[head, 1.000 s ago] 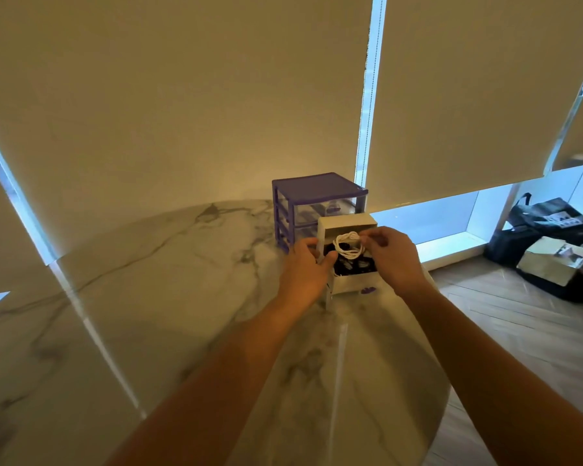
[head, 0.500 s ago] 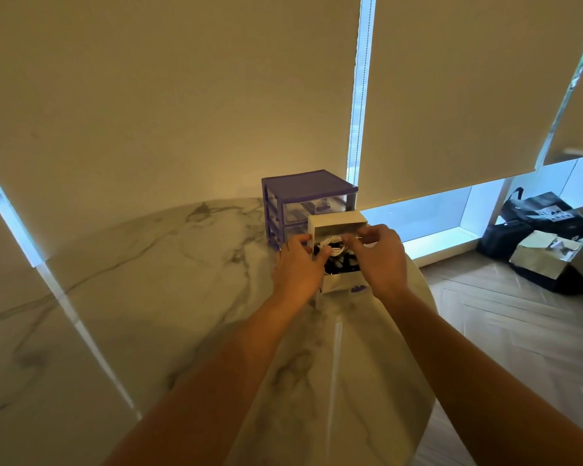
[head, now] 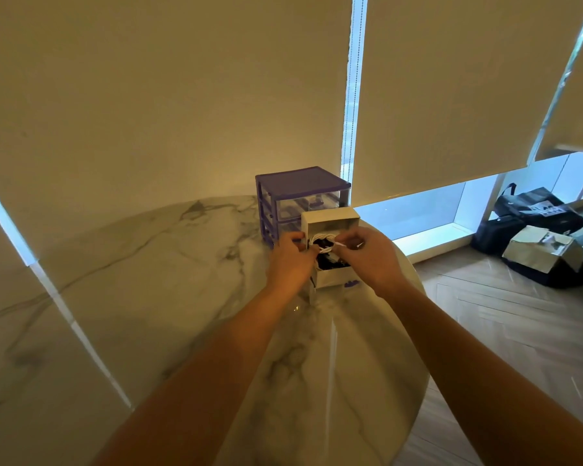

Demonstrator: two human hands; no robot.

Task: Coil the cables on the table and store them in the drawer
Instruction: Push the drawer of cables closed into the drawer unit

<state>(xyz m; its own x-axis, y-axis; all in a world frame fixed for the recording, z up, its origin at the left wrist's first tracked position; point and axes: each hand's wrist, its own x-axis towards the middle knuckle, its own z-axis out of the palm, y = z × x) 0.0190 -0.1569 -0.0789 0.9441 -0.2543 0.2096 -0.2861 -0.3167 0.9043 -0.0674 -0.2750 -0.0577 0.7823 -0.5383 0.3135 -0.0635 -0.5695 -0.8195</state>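
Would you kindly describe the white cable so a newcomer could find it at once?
On the marble table, before the purple drawer unit, a drawer is pulled out. Above it, both hands pinch the white cable, a pale coil over darker cables.

Glossy veined marble table (head: 169, 297). Purple plastic organizer (head: 300, 179) with clear plastic drawers. Matt white drawer (head: 330, 218). Smooth white cable (head: 322, 238). Matt fabric blinds (head: 148, 95). Wood herringbone floor (head: 519, 331). Cardboard box (head: 535, 253).

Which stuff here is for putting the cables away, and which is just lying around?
For the job: white cable, pulled-out drawer, purple drawer unit, left hand, right hand.

Just lying around: black bags and cardboard box on the floor.
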